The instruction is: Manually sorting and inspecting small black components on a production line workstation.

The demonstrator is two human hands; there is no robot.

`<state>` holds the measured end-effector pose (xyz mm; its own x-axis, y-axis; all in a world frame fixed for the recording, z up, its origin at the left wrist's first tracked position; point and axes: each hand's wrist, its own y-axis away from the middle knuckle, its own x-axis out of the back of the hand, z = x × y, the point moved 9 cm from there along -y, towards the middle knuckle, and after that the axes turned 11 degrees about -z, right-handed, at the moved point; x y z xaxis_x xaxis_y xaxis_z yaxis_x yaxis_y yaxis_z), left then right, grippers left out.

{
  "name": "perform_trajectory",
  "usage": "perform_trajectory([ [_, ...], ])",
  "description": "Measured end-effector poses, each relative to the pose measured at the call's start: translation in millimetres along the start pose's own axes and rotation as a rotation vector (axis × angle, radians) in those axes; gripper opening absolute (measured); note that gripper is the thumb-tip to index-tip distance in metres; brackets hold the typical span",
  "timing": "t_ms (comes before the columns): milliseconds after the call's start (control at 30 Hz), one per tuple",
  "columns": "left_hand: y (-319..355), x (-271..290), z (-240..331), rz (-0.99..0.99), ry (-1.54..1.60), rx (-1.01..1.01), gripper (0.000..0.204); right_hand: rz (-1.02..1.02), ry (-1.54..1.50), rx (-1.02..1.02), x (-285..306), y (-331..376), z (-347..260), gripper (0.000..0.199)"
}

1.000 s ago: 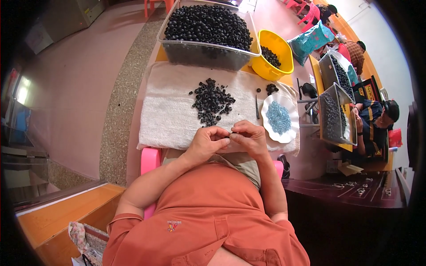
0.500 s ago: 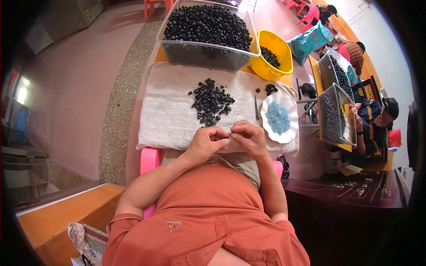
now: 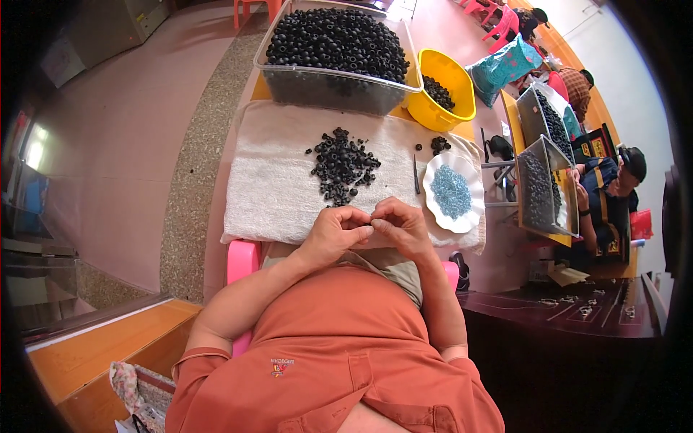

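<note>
Almost nothing moved since earlier frame: hands stay pinched together at near edge of white towel (image 3: 281, 195). Big clear tub (image 3: 336, 79) of black rings behind; loose black rings (image 3: 343, 164) mid-towel. Left hand (image 3: 333, 232) & right hand (image 3: 399, 225) fingertips meet, apparently gripping something tiny—can't tell what.

A white towel (image 3: 289, 180) covers the table (image 3: 257, 90), bearing loose black rings (image 3: 343, 164) and a white plate (image 3: 471, 187)

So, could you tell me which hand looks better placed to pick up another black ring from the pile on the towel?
Probably the left hand: the pile of black rings lies straight ahead of it on the white towel. The right hand sits nearer the white plate of blue pieces.
</note>
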<state>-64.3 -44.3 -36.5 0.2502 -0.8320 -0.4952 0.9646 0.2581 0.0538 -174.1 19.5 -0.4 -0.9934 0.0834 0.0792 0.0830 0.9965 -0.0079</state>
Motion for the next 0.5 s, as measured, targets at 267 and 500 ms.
perform_trajectory([
  [267, 0.7, -1.7, -0.6, -0.016, -0.003, 0.016, 0.018, 0.007, 0.13, 0.014, 2.3, 1.9, -1.6, 0.009],
  [500, 0.1, -2.8, 1.4, -0.036, -0.055, 0.001, 0.018, 0.006, 0.009, 0.022, 2.7, 2.2, 1.7, 0.011],
])
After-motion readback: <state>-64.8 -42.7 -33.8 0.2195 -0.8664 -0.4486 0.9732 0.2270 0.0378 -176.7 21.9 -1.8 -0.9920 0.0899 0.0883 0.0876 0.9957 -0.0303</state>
